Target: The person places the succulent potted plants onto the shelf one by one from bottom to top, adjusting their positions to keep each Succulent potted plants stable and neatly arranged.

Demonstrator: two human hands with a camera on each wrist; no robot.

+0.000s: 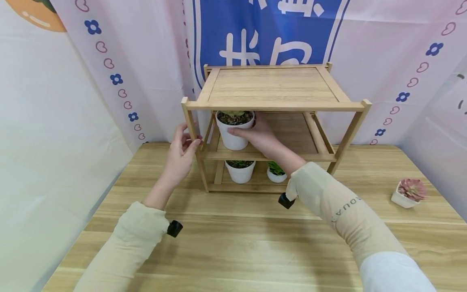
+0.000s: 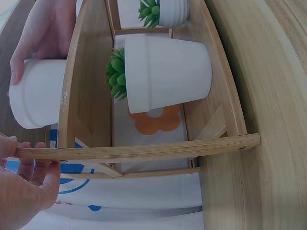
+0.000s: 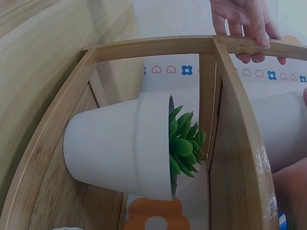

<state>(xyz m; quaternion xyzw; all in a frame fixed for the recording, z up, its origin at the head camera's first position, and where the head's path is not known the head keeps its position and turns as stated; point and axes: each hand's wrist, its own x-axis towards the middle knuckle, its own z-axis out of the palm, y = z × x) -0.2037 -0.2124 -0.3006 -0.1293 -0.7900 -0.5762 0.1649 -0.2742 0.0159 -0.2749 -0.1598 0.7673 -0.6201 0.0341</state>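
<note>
A three-tier wooden shelf rack [image 1: 273, 87] stands on the table. My left hand [image 1: 178, 158] grips its left front post, thumb in front and fingers around the side. My right hand [image 1: 262, 136] reaches in under the top board and holds a white plant pot [image 1: 233, 138] at the left of the middle tier. Dark gravel and part of a green plant show at that pot's top; the board hides the rest. On the bottom tier sit a white pot [image 1: 240, 174] with a green succulent [image 2: 116, 74] and a smaller potted plant [image 1: 276, 168].
A pink succulent [image 1: 412, 190] in a square white pot stands on the table's right side. Behind the rack hangs a curtain with a blue printed panel [image 1: 268, 32]. The wooden table [image 1: 233, 247] extends in front of the rack.
</note>
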